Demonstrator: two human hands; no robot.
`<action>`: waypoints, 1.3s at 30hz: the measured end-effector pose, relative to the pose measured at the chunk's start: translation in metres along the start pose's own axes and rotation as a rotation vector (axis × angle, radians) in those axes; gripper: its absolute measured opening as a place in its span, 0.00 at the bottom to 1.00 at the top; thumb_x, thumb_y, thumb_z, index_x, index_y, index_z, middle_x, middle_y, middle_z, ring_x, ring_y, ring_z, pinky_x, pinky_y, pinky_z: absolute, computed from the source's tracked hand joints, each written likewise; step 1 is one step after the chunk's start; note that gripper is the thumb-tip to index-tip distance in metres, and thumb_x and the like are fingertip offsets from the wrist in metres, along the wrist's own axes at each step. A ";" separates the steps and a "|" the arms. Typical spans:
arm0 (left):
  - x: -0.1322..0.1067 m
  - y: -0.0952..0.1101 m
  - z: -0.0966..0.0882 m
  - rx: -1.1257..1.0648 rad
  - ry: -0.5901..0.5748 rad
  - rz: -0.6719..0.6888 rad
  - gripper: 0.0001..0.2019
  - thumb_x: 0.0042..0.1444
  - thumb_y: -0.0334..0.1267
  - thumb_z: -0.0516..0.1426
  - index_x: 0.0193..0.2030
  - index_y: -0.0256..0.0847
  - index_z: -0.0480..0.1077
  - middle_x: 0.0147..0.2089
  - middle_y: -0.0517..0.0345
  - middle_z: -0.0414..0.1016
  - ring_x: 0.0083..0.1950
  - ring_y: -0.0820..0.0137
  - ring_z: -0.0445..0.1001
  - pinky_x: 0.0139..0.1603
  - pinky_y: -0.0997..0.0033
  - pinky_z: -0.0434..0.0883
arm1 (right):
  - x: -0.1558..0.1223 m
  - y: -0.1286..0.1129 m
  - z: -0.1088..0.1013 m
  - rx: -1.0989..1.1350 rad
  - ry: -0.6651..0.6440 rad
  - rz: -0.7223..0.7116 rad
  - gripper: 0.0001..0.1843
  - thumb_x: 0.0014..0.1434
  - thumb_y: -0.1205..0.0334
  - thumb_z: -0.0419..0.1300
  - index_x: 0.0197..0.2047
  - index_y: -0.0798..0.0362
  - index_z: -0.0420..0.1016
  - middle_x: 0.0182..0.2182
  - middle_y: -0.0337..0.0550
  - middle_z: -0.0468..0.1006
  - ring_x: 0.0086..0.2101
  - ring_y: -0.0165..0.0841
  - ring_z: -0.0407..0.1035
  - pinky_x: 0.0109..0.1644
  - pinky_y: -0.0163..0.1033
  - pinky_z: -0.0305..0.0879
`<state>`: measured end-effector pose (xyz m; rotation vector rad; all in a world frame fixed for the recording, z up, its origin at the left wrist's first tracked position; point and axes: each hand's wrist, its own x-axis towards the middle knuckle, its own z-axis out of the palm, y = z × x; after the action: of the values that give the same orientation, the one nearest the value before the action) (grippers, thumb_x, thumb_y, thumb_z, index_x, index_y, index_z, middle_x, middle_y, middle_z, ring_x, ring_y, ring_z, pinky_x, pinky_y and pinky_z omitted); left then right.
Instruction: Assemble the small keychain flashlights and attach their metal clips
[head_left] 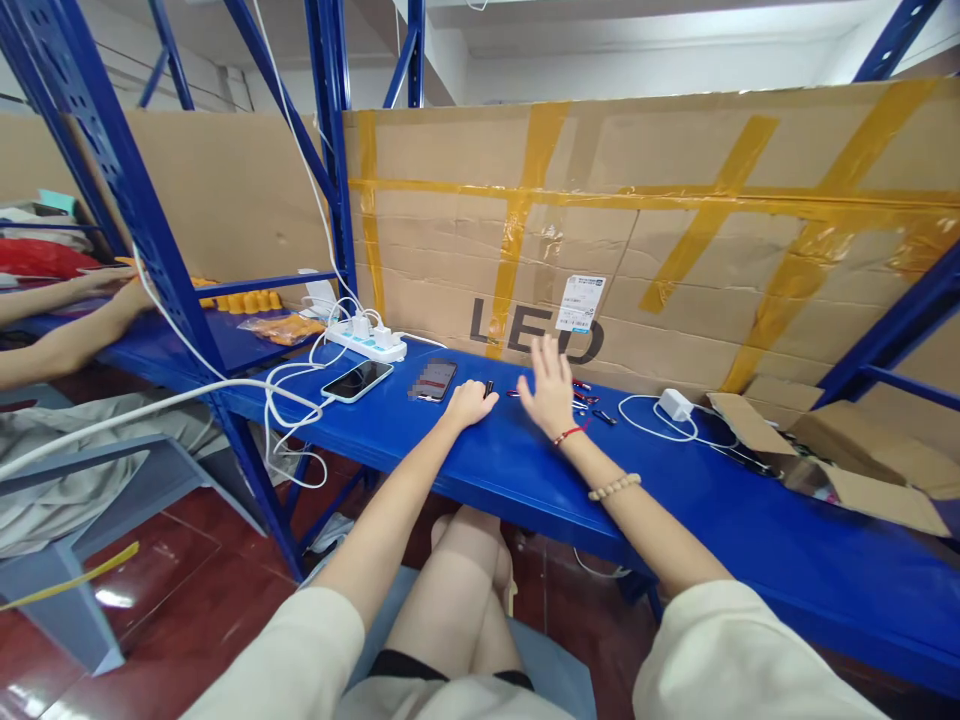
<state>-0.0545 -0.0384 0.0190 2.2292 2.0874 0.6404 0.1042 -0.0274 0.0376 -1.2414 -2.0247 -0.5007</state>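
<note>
My left hand [469, 404] is closed above the blue table, with the tip of a small black object [489, 387] sticking out of its fist. The kind of that object cannot be made out. Fingers spread and palm turned down, my right hand [550, 385] is raised over several small slim red, silver and black pieces [583, 398]. A short black piece [604, 416] lies just right of them. To the left of my left hand are a dark phone [435, 381] and a white-edged phone [358, 381] lying flat.
A white power strip [367, 338] with tangled cables sits at the back left. On the right are a white charger [675, 404] with its cable and an open cardboard box [847, 455]. A tall cardboard panel [450, 240] backs the table [540, 480]. Another person's arms [90, 320] reach in from the left.
</note>
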 end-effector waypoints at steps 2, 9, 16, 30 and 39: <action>0.001 0.001 0.001 0.017 0.005 -0.016 0.13 0.59 0.39 0.52 0.48 0.35 0.65 0.47 0.51 0.68 0.45 0.66 0.70 0.44 0.59 0.70 | 0.003 0.033 -0.004 -0.083 -0.006 0.175 0.35 0.57 0.64 0.49 0.65 0.60 0.39 0.65 0.54 0.35 0.62 0.44 0.29 0.62 0.55 0.34; -0.003 0.008 -0.001 0.088 0.034 -0.039 0.14 0.59 0.39 0.52 0.49 0.35 0.64 0.49 0.50 0.67 0.46 0.65 0.69 0.45 0.58 0.69 | -0.027 0.132 -0.025 -0.209 -0.141 0.707 0.24 0.58 0.62 0.53 0.55 0.67 0.60 0.55 0.65 0.59 0.57 0.52 0.48 0.55 0.63 0.46; -0.020 0.022 -0.013 0.130 0.080 -0.034 0.14 0.59 0.39 0.52 0.50 0.35 0.64 0.49 0.50 0.67 0.46 0.65 0.69 0.44 0.58 0.69 | -0.036 0.125 -0.034 -0.086 -0.304 0.639 0.15 0.60 0.58 0.53 0.48 0.56 0.67 0.46 0.46 0.69 0.44 0.36 0.66 0.46 0.47 0.64; 0.011 0.057 0.006 -0.092 0.124 0.179 0.12 0.59 0.39 0.52 0.46 0.35 0.66 0.45 0.52 0.69 0.42 0.68 0.71 0.43 0.61 0.70 | -0.033 0.121 -0.022 0.036 -0.478 0.642 0.13 0.60 0.60 0.53 0.47 0.55 0.67 0.46 0.46 0.70 0.42 0.34 0.67 0.44 0.45 0.66; 0.053 0.117 0.055 -0.565 0.223 0.129 0.12 0.61 0.40 0.50 0.44 0.34 0.66 0.38 0.55 0.71 0.35 0.72 0.72 0.37 0.67 0.71 | -0.028 0.141 -0.010 0.161 -0.492 0.683 0.12 0.60 0.60 0.53 0.46 0.55 0.68 0.44 0.45 0.70 0.41 0.33 0.68 0.43 0.43 0.67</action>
<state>0.0749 0.0142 0.0173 2.0349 1.5629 1.3443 0.2406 0.0142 0.0193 -1.9597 -1.7875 0.3169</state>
